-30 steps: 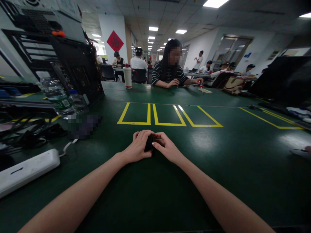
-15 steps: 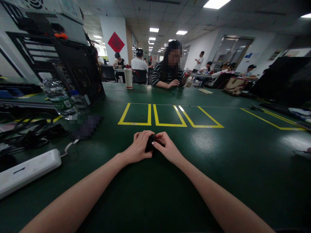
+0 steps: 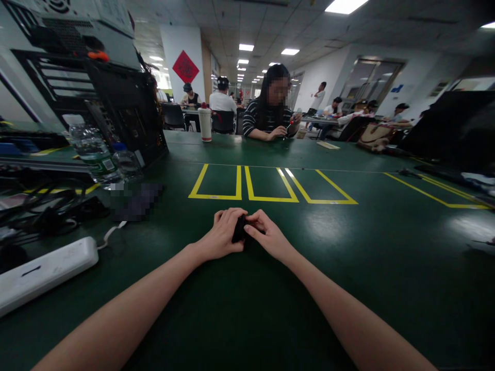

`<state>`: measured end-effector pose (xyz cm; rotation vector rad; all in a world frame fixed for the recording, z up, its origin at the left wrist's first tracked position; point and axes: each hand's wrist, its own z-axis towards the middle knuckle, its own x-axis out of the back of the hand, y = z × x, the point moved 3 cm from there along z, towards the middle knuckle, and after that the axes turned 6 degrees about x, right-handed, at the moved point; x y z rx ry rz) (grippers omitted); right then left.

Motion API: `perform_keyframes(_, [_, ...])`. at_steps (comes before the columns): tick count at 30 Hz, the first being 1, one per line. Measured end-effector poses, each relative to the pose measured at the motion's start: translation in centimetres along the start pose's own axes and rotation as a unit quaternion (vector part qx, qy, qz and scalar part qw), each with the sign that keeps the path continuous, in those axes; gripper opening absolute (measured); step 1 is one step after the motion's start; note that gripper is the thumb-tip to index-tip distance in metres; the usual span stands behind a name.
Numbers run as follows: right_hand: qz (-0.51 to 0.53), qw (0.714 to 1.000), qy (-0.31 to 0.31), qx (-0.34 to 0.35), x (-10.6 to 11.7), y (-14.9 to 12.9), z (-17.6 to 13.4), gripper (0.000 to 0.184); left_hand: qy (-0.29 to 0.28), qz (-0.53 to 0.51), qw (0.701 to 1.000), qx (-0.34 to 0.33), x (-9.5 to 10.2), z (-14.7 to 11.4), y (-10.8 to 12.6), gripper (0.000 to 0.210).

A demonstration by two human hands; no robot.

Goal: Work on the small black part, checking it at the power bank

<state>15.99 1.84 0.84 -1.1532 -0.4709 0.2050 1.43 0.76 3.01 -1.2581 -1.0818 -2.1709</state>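
Between my hands, on the dark green table (image 3: 240,309), is a small black object (image 3: 238,230) whose kind I cannot make out. My left hand (image 3: 221,233) is wrapped round its left side, fingers over the top and thumb at the near lower edge. From the right, my right hand (image 3: 267,234) closes its thumb and fingertips on the object's upper right side. Much of the object is hidden by the fingers, and the exact grip of the right fingertips is hard to see.
Yellow tape outlines (image 3: 273,199) lie just beyond my hands. At left are a white power strip (image 3: 48,275), tangled black cables (image 3: 50,211), water bottles (image 3: 93,154) and a black computer case (image 3: 131,113). A person (image 3: 268,108) opposite handles a small tool; a white cup (image 3: 205,123) stands nearby.
My hands hold almost the same pose around the black object, the right fingertips shifting only slightly. The person opposite has moved the tool a little. The view has shifted very slightly.
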Motion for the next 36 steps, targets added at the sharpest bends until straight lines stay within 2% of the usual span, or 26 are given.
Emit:
perform_keyframes(5, [-0.018,0.999,0.026,-0.012,-0.1,0.6,0.4,0.02,-0.005,-0.005,1.0,0.001,0.2,0.0,0.2,0.057])
perform_keyframes(9, [-0.024,0.999,-0.005,-0.034,0.2,0.2,0.3,0.024,0.003,-0.004,1.0,0.002,-0.3,0.1,-0.4,0.058])
perform_keyframes(14, [0.015,0.999,-0.05,-0.005,0.3,-0.6,0.0,0.025,0.02,0.0,1.0,0.001,-0.6,0.1,-0.6,0.059])
perform_keyframes(18, [0.001,1.0,-0.019,0.001,0.1,-0.3,0.1,0.019,0.006,-0.001,1.0,-0.002,-0.3,0.1,-0.3,0.058])
perform_keyframes(22, [-0.016,1.0,0.006,0.002,0.0,0.2,0.4,0.019,0.017,0.0,1.0,0.001,-0.3,0.1,-0.2,0.058])
perform_keyframes(26, [-0.014,1.0,0.0,-0.014,0.1,0.0,0.4,0.027,0.016,-0.003,1.0,0.002,-0.3,0.2,-0.2,0.057])
perform_keyframes(31, [0.022,0.999,-0.034,0.0,0.4,-0.7,0.1,0.027,0.007,-0.004,1.0,0.002,-0.1,0.1,0.0,0.056])
perform_keyframes(36, [0.041,0.999,-0.024,-0.005,0.2,-0.6,-0.3,0.023,0.002,0.005,1.0,0.009,0.0,-0.1,0.2,0.054])
